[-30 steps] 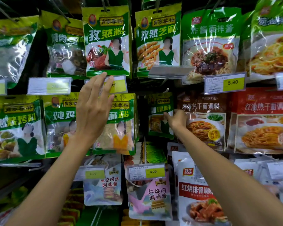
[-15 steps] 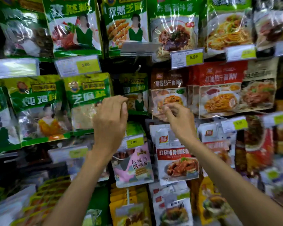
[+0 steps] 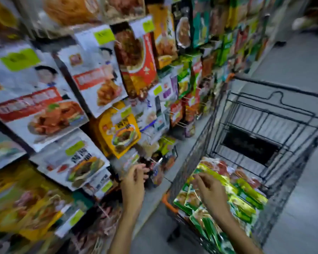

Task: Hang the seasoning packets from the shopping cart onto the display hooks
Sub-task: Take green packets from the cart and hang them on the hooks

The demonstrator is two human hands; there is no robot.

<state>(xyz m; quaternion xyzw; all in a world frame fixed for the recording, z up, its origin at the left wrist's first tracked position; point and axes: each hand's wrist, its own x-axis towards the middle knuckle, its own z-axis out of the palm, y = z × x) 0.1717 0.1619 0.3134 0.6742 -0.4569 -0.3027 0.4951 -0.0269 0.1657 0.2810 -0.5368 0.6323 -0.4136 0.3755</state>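
The view is motion-blurred. A black wire shopping cart (image 3: 264, 114) stands at the right and holds a pile of green and yellow seasoning packets (image 3: 242, 197). My right hand (image 3: 209, 191) hovers over that pile with loosely curled fingers and nothing in it. My left hand (image 3: 134, 182) is lowered in front of the bottom rows of the display, fingers loosely curled, holding nothing. Hanging packets on display hooks (image 3: 99, 74) fill the left half of the view.
The display rack runs away along the aisle to the upper right, with yellow price tags (image 3: 103, 35) on the hook ends. Grey floor (image 3: 292, 61) lies to the right of the rack. The cart's orange corner bumper (image 3: 170, 204) sits near the rack's base.
Both hands have come down from the green packets on the upper hooks. My view has swung down and to the right, and the cart is now in sight under my right hand.
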